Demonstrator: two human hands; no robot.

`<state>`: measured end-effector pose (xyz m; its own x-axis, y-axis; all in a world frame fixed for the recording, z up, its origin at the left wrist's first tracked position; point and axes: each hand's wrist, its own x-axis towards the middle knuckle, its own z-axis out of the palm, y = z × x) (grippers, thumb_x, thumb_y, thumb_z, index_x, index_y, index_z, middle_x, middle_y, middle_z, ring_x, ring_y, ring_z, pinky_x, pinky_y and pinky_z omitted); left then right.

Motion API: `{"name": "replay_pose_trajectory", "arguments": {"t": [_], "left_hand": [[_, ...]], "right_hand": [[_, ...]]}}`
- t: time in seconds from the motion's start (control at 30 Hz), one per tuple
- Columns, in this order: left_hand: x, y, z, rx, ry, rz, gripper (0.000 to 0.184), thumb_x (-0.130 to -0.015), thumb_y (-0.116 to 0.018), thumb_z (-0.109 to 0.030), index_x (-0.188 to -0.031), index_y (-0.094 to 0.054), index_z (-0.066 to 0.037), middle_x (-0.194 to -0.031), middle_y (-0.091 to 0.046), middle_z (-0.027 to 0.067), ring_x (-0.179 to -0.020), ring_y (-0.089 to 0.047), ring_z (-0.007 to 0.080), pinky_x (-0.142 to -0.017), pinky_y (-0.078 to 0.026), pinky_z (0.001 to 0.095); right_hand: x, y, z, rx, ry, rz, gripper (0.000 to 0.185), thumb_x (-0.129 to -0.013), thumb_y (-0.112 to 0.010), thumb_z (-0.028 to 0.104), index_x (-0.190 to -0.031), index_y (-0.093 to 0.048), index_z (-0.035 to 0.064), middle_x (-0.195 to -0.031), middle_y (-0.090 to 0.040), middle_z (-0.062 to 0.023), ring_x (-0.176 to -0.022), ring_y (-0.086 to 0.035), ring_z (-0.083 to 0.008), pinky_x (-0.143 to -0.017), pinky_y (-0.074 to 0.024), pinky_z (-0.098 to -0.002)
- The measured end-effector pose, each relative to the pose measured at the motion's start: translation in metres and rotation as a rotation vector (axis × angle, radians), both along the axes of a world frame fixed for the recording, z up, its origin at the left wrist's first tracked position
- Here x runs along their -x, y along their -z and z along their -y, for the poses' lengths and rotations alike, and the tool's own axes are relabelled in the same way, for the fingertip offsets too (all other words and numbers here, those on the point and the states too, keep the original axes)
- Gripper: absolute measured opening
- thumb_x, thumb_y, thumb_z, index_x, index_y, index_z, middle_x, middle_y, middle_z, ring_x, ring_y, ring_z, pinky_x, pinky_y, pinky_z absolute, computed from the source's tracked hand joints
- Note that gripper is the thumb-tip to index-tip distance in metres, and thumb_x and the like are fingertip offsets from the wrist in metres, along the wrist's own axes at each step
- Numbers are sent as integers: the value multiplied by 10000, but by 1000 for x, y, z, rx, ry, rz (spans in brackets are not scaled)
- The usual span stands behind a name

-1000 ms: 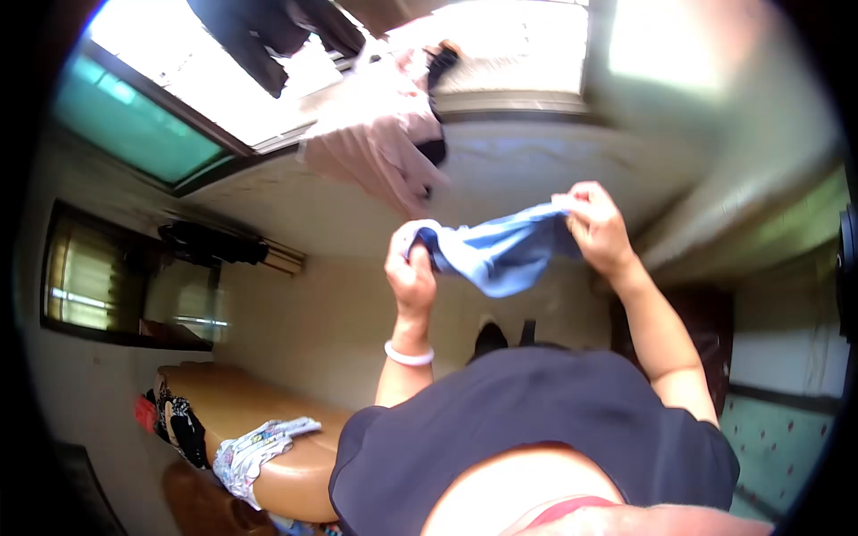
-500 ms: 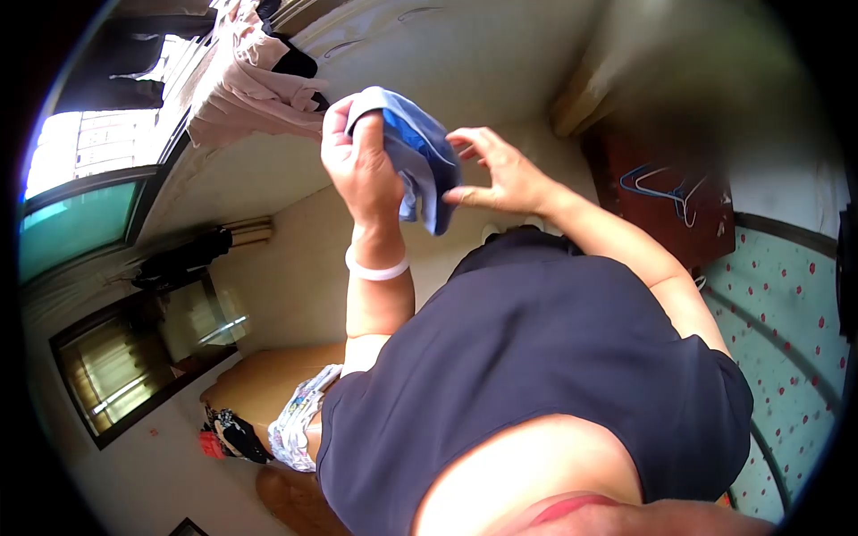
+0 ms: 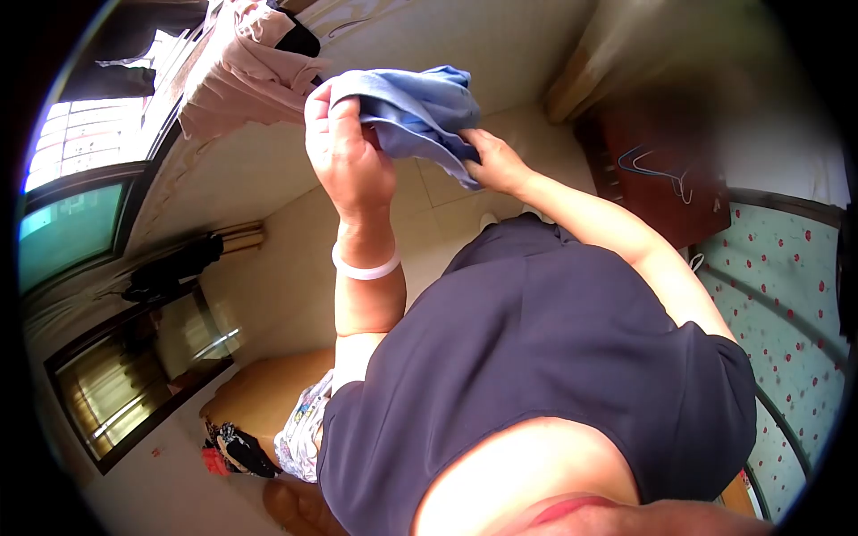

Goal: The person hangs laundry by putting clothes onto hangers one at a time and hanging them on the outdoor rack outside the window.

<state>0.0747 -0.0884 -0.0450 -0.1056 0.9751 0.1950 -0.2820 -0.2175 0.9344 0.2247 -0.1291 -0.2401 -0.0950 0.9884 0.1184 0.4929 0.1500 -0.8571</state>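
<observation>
A light-blue piece of clothing (image 3: 416,107), with darker blue showing in its folds, is stretched between my two hands at chest height or above. I cannot make out which garment it is. My left hand (image 3: 344,147), with a white band on its wrist, is closed around its left edge, the thumb lying over the cloth. At the lower right edge, my right hand (image 3: 496,163) pinches the fabric, and some of its fingertips are hidden behind or inside the folds.
Pink clothing (image 3: 241,76) hangs by the window at upper left. Blue and white hangers (image 3: 661,170) are by a dark red-brown surface (image 3: 688,210) on the right. A flower-dotted green panel (image 3: 786,313) stands beside it. Patterned cloth (image 3: 302,429) lies on a brown surface (image 3: 259,384).
My right hand has gone from spread fingers beside the cloth to gripping its edge. The blue cloth has spread out to the right and risen slightly; my left hand has shifted a little left.
</observation>
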Motion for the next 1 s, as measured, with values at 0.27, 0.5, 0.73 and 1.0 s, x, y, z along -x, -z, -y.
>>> {"name": "replay_pose_trajectory", "arguments": {"t": [0.27,0.5,0.73,1.0], "left_hand": [[86,12,-68,-42,-6,-790,166,-874,-512,-32,-995,-621,2,-763,-634,39,-572,-574,74,-511,-482,227],[92,-60,-55,-147,-145,-790,265,-849,-435,28,-996,-653,-2,-801,-652,89,-611,-620,123,-576,-514,237],[73,160,7,335,457,-1697,229,-767,-521,-43,-993,-557,-42,-1040,-592,228,-1029,-574,362,-864,-463,469],[58,199,29,97,684,-927,250,-701,-465,51,-885,-605,-45,-839,-609,132,-758,-577,267,-721,-476,341]], "right_hand": [[-136,-25,-86,231,567,-446,183,-885,-478,60,-983,-624,10,-811,-644,-79,-646,-627,-175,-573,-546,-318],[-159,-249,-55,-220,225,244,207,-769,-538,42,-942,-650,22,-795,-649,-52,-748,-586,-141,-695,-480,-280],[-163,-14,30,222,168,697,278,-767,-517,33,-1013,-621,111,-930,-626,-184,-893,-607,-351,-786,-484,-431],[-150,-15,30,210,526,-186,168,-832,-486,59,-940,-609,23,-852,-636,-107,-795,-616,-213,-747,-486,-327]]}}
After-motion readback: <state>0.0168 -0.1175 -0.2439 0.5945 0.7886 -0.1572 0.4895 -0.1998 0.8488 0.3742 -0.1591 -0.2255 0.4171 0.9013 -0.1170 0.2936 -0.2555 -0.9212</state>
